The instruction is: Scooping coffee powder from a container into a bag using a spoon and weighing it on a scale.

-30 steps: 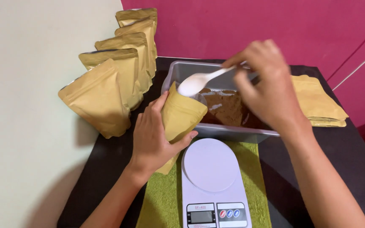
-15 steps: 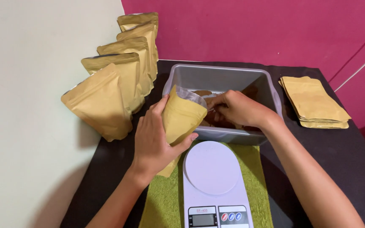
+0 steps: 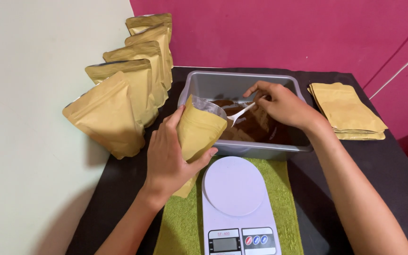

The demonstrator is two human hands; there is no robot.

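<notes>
Left hand: your left hand [image 3: 168, 156], centre-left of the frame, is wrapped around the open pouch [image 3: 198, 132], thumb in front, fingers behind.
Right hand: your right hand [image 3: 279, 104], upper centre, is closed in a pinch on the handle of the white spoon [image 3: 240, 113], whose bowl points toward the pouch mouth.
Open pouch: a tan stand-up bag with a silvery lining, tilted against the near wall of the grey tub [image 3: 242, 82].
Handling: it looks light and soft-walled (likely to buckle if squeezed); hold it mid-body, below the mouth, so the opening stays wide.
Brown powder [image 3: 253, 130]: loose in the tub, likely to spill off a tipped spoon.
Scale [image 3: 234, 203]: white, lower centre, on a green cloth [image 3: 180, 226], its round platter bare.
Filled pouches [image 3: 119, 101]: a standing row at upper left, near your left wrist (easy to knock).
Flat pouches [image 3: 345, 111]: stacked at upper right on the dark tabletop [image 3: 393, 170], well apart from both hands.
</notes>
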